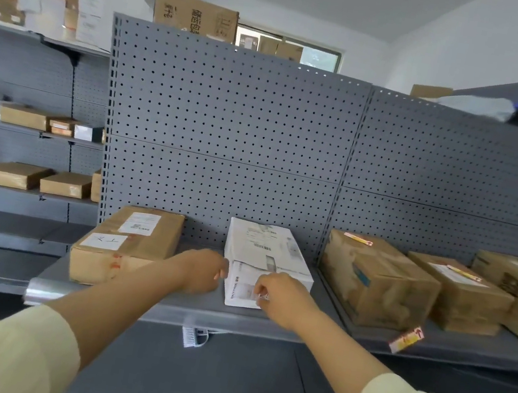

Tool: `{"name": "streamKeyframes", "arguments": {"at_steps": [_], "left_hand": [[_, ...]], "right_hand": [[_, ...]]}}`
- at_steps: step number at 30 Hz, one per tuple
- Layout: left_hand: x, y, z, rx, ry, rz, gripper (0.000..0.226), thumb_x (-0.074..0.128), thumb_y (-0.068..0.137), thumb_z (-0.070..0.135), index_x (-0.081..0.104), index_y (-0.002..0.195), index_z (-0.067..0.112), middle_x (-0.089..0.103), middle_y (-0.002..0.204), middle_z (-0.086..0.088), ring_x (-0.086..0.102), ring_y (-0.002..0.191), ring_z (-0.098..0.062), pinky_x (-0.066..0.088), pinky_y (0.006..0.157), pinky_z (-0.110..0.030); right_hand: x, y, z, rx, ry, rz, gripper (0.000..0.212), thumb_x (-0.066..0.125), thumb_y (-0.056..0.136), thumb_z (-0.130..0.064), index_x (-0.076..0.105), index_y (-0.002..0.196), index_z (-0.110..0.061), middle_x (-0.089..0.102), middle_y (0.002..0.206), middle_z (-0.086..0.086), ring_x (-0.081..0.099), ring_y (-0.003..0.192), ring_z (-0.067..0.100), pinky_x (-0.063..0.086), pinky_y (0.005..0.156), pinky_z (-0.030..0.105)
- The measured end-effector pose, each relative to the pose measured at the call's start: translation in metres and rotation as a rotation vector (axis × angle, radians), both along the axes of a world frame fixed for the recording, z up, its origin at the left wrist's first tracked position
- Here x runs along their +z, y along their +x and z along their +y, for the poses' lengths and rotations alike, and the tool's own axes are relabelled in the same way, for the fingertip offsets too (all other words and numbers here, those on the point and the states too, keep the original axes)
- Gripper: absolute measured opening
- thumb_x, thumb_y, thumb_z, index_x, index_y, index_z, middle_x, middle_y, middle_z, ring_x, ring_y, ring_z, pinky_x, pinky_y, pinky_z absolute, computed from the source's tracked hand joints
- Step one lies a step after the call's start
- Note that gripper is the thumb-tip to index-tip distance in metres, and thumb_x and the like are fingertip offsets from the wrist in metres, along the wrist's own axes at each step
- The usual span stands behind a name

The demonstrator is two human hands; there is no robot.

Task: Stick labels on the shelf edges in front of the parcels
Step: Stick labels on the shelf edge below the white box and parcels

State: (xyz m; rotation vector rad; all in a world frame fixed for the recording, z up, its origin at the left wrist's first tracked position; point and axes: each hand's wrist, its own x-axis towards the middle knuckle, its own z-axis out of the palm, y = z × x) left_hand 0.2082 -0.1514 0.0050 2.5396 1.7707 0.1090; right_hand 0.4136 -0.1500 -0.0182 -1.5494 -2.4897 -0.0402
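A small label is pinched in the fingertips of the right hand. It is white with some red on it. The label is held against the front face of a white parcel, low down near the shelf. The right hand is curled almost closed around it.

The left hand is just beside the left side of the same white parcel. Its fingers are bent in loosely. It is hard to tell if it holds anything.

The white parcel sits in the middle of the grey shelf. To its left is a brown box with white stickers on top. The two are a little apart.

To the right are three more brown boxes in a row. In front of the first one, a red and yellow label is on the shelf edge, tilted.

Under the shelf edge hangs a small white clip. Behind the parcels is a grey wall full of little holes. Both arms wear pale yellow sleeves.
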Motion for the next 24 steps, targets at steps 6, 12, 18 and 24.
{"name": "streamKeyframes", "arguments": {"at_steps": [6,12,18,24], "left_hand": [[0.013,0.059,0.025,-0.124,0.024,0.004,0.032,0.051,0.094,0.021,0.057,0.125,0.019,0.060,0.127,-0.001,0.055,0.116,-0.020,0.046,0.098,-0.036],[0.013,0.115,0.048,-0.254,0.068,0.026,0.031,0.050,0.096,0.023,0.056,0.125,0.017,0.060,0.127,-0.002,0.054,0.117,-0.022,0.044,0.098,-0.033],[0.006,0.155,0.073,-0.349,0.050,0.006,0.030,0.050,0.095,0.023,0.058,0.123,0.020,0.059,0.126,0.000,0.055,0.117,-0.021,0.045,0.097,-0.033],[-0.002,0.179,0.086,-0.427,0.026,0.007,0.029,0.049,0.093,0.021,0.060,0.120,0.017,0.059,0.126,-0.003,0.055,0.115,-0.021,0.043,0.094,-0.029]], "right_hand": [[0.011,0.060,-0.001,-0.082,0.002,-0.010,0.021,0.056,0.090,-0.021,0.064,0.110,-0.021,0.062,0.119,0.006,0.058,0.106,0.027,0.050,0.089,0.037],[0.016,0.105,-0.001,-0.177,-0.003,-0.030,0.023,0.054,0.093,-0.021,0.062,0.114,-0.016,0.062,0.119,0.009,0.057,0.106,0.027,0.050,0.088,0.038],[0.013,0.134,-0.001,-0.267,-0.042,-0.041,0.025,0.055,0.094,-0.023,0.061,0.117,-0.016,0.061,0.120,0.009,0.057,0.106,0.029,0.050,0.088,0.039],[0.006,0.146,0.006,-0.320,-0.072,-0.020,0.022,0.058,0.091,-0.023,0.063,0.112,-0.017,0.062,0.119,0.011,0.058,0.107,0.031,0.051,0.087,0.039]]}}
